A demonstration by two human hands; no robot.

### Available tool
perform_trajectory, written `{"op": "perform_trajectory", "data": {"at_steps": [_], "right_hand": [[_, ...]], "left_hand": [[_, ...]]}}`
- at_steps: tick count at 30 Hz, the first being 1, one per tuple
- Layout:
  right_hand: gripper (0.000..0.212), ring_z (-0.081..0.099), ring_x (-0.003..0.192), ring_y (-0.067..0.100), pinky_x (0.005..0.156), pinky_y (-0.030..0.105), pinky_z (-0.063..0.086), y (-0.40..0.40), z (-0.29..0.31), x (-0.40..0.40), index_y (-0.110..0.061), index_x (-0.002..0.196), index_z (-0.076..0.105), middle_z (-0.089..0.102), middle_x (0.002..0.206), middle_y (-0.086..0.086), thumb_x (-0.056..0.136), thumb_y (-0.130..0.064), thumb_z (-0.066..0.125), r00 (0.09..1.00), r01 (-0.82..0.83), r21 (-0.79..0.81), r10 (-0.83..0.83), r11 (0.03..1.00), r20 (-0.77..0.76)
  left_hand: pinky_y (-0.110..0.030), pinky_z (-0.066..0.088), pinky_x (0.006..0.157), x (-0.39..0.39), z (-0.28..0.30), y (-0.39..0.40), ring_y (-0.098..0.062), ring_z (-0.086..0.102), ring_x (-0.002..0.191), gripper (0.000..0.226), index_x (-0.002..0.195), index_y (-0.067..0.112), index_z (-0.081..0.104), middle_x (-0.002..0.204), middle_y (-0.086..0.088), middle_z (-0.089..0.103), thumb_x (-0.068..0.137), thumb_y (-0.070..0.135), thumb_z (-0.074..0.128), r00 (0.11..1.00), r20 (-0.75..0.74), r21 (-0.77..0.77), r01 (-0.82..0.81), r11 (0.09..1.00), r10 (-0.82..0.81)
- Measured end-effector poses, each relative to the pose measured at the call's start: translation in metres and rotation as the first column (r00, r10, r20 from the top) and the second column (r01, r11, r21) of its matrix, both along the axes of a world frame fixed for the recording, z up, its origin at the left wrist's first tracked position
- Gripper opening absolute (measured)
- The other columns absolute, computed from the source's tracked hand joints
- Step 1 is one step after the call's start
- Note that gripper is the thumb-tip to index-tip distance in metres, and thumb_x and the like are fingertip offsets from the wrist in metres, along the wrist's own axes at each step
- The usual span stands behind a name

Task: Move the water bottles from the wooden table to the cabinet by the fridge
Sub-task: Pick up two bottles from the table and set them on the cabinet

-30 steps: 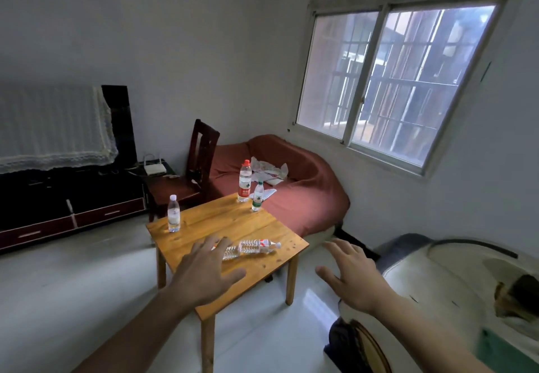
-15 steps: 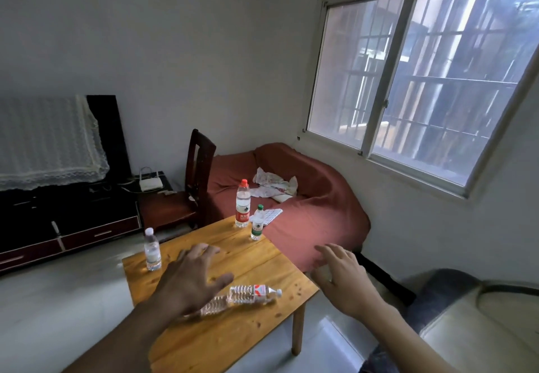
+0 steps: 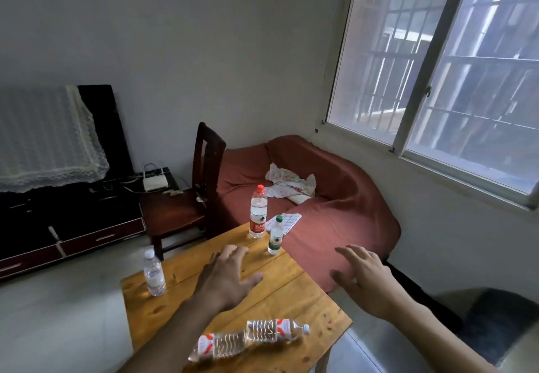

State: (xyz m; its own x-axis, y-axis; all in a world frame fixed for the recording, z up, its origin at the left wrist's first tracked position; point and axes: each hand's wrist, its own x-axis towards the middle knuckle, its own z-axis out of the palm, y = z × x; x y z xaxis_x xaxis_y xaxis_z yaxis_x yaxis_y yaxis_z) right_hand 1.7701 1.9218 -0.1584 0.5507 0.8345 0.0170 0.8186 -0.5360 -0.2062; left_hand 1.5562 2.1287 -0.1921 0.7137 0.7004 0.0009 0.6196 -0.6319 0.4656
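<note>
A small wooden table (image 3: 186, 311) carries several water bottles. A tall red-capped bottle (image 3: 258, 212) and a short green-capped bottle (image 3: 275, 235) stand at its far corner. At the left edge stands a small clear bottle (image 3: 153, 273). Two clear bottles (image 3: 248, 339) lie on their sides near the front edge. My left hand (image 3: 226, 277) hovers over the table's middle, fingers spread, holding nothing. My right hand (image 3: 364, 276) reaches forward past the table's right edge, fingers spread and empty. The cabinet and fridge are not in view.
A dark wooden chair (image 3: 189, 197) stands behind the table. A red-covered sofa (image 3: 329, 218) with cloths on it lies under the window. A dark TV cabinet (image 3: 70, 226) with a lace cover runs along the left wall. A dark seat (image 3: 495, 323) is at the lower right.
The table and bottles have come closer and lower in view. Both hands have reached further forward over the table, past the lying bottles; they hold nothing.
</note>
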Motion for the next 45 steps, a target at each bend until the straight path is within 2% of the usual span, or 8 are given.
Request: {"op": "perform_trajectory", "data": {"at_steps": [4, 8, 12, 18, 25, 33, 40, 45], "right_hand": [[0.064, 0.026, 0.146, 0.024, 0.108, 0.048, 0.040, 0.054, 0.008, 0.017, -0.033, 0.151, 0.031, 0.030, 0.158, -0.005, 0.095, -0.062, 0.041, 0.999, -0.015, -0.032, 0.016, 0.999, 0.028], [0.062, 0.030, 0.143, 0.026, 0.104, 0.051, 0.042, 0.108, -0.007, 0.025, -0.033, 0.148, 0.035, 0.035, 0.156, -0.004, 0.094, -0.061, 0.045, 0.999, -0.049, -0.027, 0.048, 0.998, -0.016], [0.062, 0.030, 0.142, 0.026, 0.104, 0.050, 0.043, 0.155, -0.037, 0.031, -0.033, 0.150, 0.033, 0.034, 0.156, -0.004, 0.095, -0.060, 0.044, 0.988, -0.143, -0.079, 0.138, 0.987, -0.071], [0.065, 0.033, 0.142, 0.024, 0.106, 0.048, 0.044, 0.216, -0.096, 0.058, -0.031, 0.150, 0.031, 0.033, 0.158, -0.002, 0.094, -0.061, 0.043, 0.949, -0.289, -0.137, 0.265, 0.948, -0.170], [0.066, 0.032, 0.142, 0.021, 0.107, 0.047, 0.044, 0.268, -0.168, 0.083, -0.030, 0.150, 0.031, 0.035, 0.157, -0.003, 0.094, -0.063, 0.042, 0.854, -0.504, -0.233, 0.438, 0.832, -0.281], [0.065, 0.034, 0.140, 0.021, 0.105, 0.046, 0.045, 0.290, -0.224, 0.059, -0.029, 0.150, 0.031, 0.034, 0.156, -0.003, 0.094, -0.061, 0.043, 0.780, -0.618, -0.303, 0.519, 0.726, -0.349], [0.065, 0.037, 0.137, 0.021, 0.106, 0.045, 0.044, 0.281, -0.287, 0.037, -0.030, 0.148, 0.033, 0.037, 0.154, -0.004, 0.093, -0.062, 0.043, 0.781, -0.620, -0.388, 0.484, 0.682, -0.395], [0.065, 0.040, 0.136, 0.021, 0.104, 0.044, 0.047, 0.288, -0.335, 0.029, -0.028, 0.148, 0.035, 0.041, 0.152, -0.002, 0.093, -0.060, 0.045, 0.796, -0.594, -0.394, 0.439, 0.702, -0.418]], "left_hand": [[-0.035, 0.044, 0.102, 0.017, -0.010, 0.047, -0.016, 0.041, 0.132, 0.067, 0.144, 0.032, 0.039, 0.148, 0.008, 0.038, 0.087, 0.063, 0.056, 1.000, 0.022, -0.046, -0.005, 0.999, 0.006], [-0.037, 0.043, 0.103, 0.019, -0.024, 0.084, -0.018, 0.041, 0.132, 0.066, 0.143, 0.030, 0.041, 0.149, 0.006, 0.038, 0.088, 0.062, 0.057, 0.997, 0.021, -0.124, -0.065, 0.990, 0.069], [-0.037, 0.045, 0.101, 0.013, -0.047, 0.115, -0.017, 0.047, 0.124, 0.065, 0.143, 0.032, 0.040, 0.148, 0.007, 0.037, 0.088, 0.063, 0.056, 0.990, -0.029, -0.198, -0.139, 0.970, 0.136], [-0.037, 0.045, 0.102, 0.013, -0.096, 0.141, -0.019, 0.044, 0.132, 0.065, 0.144, 0.030, 0.039, 0.150, 0.005, 0.036, 0.090, 0.061, 0.055, 0.953, -0.151, -0.263, -0.296, 0.918, 0.264], [-0.037, 0.042, 0.105, 0.021, -0.149, 0.125, -0.015, 0.041, 0.133, 0.061, 0.142, 0.031, 0.041, 0.147, 0.009, 0.039, 0.091, 0.060, 0.054, 0.864, -0.251, -0.351, -0.502, 0.790, 0.438], [-0.035, 0.047, 0.099, -0.020, -0.214, 0.109, -0.016, 0.047, 0.128, 0.054, 0.138, 0.032, 0.043, 0.140, 0.009, 0.045, 0.091, 0.057, 0.054, 0.783, -0.366, -0.350, -0.616, 0.705, 0.502], [-0.036, 0.050, 0.095, -0.048, -0.275, 0.113, -0.017, 0.049, 0.124, 0.049, 0.131, 0.033, 0.045, 0.134, 0.010, 0.047, 0.088, 0.052, 0.062, 0.802, -0.380, -0.407, -0.593, 0.695, 0.461], [-0.029, 0.048, 0.094, -0.057, -0.331, 0.122, -0.014, 0.044, 0.125, 0.052, 0.130, 0.027, 0.047, 0.133, 0.008, 0.044, 0.086, 0.033, 0.073, 0.809, -0.377, -0.403, -0.581, 0.707, 0.450]]}}
